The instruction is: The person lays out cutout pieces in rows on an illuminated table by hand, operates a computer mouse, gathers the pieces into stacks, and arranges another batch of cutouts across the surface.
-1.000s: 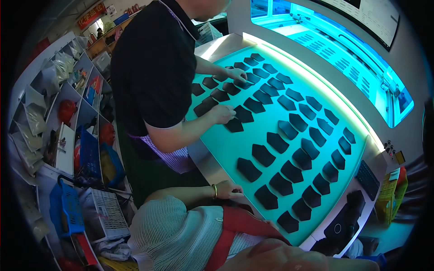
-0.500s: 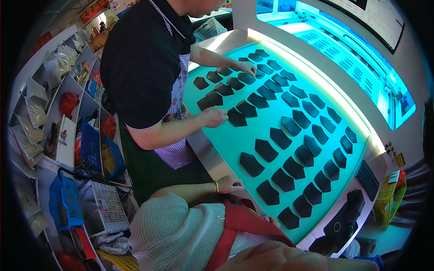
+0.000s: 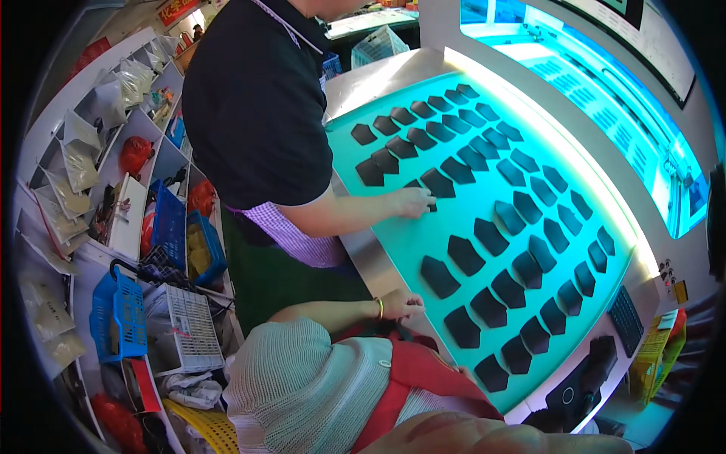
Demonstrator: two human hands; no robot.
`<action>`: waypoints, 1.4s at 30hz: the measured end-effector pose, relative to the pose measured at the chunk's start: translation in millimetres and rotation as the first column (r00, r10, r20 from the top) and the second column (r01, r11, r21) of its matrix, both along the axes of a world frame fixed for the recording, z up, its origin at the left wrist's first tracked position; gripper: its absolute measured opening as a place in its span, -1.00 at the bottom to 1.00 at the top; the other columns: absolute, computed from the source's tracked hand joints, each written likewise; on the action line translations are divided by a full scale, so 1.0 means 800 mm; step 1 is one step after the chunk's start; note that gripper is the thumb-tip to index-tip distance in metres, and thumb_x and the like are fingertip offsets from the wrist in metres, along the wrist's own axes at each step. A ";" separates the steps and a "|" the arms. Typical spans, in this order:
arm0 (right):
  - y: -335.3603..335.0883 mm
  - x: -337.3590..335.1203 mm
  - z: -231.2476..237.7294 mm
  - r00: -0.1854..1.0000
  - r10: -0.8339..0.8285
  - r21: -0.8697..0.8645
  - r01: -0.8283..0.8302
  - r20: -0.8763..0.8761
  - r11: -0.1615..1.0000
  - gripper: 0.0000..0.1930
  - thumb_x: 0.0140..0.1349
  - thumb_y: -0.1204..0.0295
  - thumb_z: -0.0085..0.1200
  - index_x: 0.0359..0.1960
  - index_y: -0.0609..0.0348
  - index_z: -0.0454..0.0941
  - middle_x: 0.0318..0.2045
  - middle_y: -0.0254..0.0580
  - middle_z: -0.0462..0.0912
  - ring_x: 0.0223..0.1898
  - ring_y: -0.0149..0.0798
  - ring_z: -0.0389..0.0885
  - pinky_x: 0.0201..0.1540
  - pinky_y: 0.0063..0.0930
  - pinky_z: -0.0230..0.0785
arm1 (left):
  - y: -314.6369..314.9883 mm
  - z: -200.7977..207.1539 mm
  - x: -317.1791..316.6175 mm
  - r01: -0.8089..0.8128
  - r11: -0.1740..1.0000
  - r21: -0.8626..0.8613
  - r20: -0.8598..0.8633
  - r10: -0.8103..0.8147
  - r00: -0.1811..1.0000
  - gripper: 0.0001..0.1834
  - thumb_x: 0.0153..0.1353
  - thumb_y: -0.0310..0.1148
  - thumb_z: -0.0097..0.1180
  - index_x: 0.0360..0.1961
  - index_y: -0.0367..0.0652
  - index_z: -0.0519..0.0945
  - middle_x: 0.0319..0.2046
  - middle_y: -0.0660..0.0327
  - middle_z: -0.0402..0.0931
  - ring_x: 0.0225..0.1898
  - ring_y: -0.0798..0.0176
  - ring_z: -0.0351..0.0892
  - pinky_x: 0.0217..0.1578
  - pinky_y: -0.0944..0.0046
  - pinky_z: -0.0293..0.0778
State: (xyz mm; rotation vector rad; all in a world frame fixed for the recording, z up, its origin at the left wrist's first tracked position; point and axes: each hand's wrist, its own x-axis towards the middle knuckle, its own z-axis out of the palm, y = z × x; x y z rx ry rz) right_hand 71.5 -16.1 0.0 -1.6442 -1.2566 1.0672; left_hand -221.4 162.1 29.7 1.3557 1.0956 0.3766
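Observation:
My left hand [image 3: 404, 304], with a yellow bangle at the wrist, hovers by the near-left edge of a turquoise lit work surface [image 3: 378, 216]. Its fingers are curled closed; anything inside them is hidden. Of my right hand [image 3: 463, 371], only what look like fingertips show past my red apron [image 3: 423, 378]. Rows of dark five-sided pieces [image 3: 463, 256] lie flat across the surface, nearest my hands a dark piece [image 3: 491, 373] at the front corner. A co-worker's hand [image 3: 413, 203] rests on one piece, mostly covering it.
The co-worker [image 3: 257, 113] stands at the surface's left side. Shelves with bags and a blue basket [image 3: 119, 314] line the left, beside a white basket [image 3: 189, 333]. A keyboard [image 3: 626, 321] lies at the right. A lit machine window [image 3: 590, 98] stands behind.
The co-worker's near hand has moved right onto a piece; their other hand has left the far rows and is out of sight. My left hand stays curled. The whole view has shifted slightly.

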 end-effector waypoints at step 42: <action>0.027 -0.014 0.048 0.996 -0.093 -0.071 0.093 0.007 0.993 -0.90 0.14 0.49 0.21 -0.45 0.25 0.59 -0.57 -0.29 0.60 -0.50 -0.44 0.52 -0.38 -0.54 0.37 | 0.391 -0.068 -0.161 -0.422 0.562 0.711 -0.345 0.802 0.487 -0.83 0.12 -0.29 0.20 -0.25 -0.02 0.67 -0.18 0.11 0.56 -0.08 0.04 0.57 -0.03 0.09 0.49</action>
